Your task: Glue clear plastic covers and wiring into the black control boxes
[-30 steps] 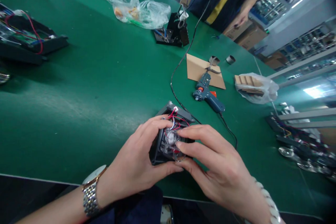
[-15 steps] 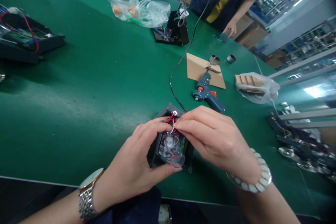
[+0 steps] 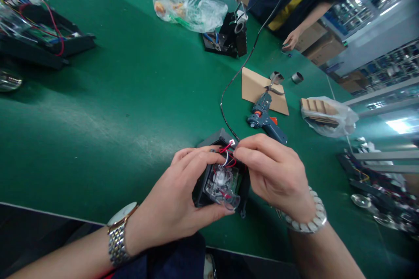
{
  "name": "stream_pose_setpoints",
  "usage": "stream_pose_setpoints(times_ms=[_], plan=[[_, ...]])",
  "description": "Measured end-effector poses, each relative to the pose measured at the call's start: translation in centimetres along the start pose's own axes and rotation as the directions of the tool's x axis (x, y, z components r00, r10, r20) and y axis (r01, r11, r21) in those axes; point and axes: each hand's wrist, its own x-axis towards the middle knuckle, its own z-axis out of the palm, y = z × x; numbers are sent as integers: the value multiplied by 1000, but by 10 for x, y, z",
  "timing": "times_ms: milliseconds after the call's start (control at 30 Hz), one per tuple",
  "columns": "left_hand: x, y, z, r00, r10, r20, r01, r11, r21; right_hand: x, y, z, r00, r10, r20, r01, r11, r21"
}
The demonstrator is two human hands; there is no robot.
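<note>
A black housing [image 3: 214, 138] with a clear plastic part [image 3: 224, 185] inside lies at the table's near edge. My left hand [image 3: 181, 187] grips it from the left, thumb low on the clear part and fingers along the upper side. Red and white wires [image 3: 229, 158] with a small white connector [image 3: 232, 142] stick up from its top end. My right hand [image 3: 275, 170] is pinched at the wires' right side; its fingertips hide what they hold, if anything.
A glue gun [image 3: 266, 120] and cardboard [image 3: 253, 87] lie beyond my right hand, with a black cable [image 3: 222, 100] beside them. Farther off are a plastic bag [image 3: 186, 8], a black stand [image 3: 225, 39] and a person's hand [image 3: 290, 40]. Another open housing [image 3: 42, 39] sits far left.
The view has shifted, so most things appear farther right. My right fingertips have moved slightly away from the white wire, toward the right. The other person's hand has moved slightly.
</note>
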Motion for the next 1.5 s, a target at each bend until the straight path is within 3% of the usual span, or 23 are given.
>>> stream_pose_setpoints(times_ms=[233, 333, 400, 567, 800, 967, 1200, 1500], plan=[[1, 0, 0, 1000, 19, 2, -19, 1000, 12, 3, -2, 5, 989, 132, -74, -126, 989, 80], [0, 0, 0, 1000, 24, 3, -24, 999, 28, 5, -2, -2, 970, 180, -162, -152, 973, 174], [0, -1, 0, 1000, 28, 1, -28, 999, 42, 3, -2, -7, 966, 166, -197, -125, 971, 203], [2, 0, 0, 999, 43, 5, -43, 997, 65, -3, -2, -10, 998, 1, -66, 5, 996, 94], [4, 0, 0, 998, 58, -7, -58, 996, 67, -7, -1, -6, 993, -114, -34, 112, 992, -54], [4, -1, -1, 998, 62, -11, -62, 996, 57, -7, -2, -1, 986, -87, -144, 79, 995, -60], [3, 0, 0, 997, 71, -8, -70, 994, 83, -5, -6, 6, 967, 61, -246, -57, 998, 22], [5, 0, 0, 997, 71, -9, -70, 992, 100, -9, -4, 8, 968, -14, -252, -4, 997, -73]])
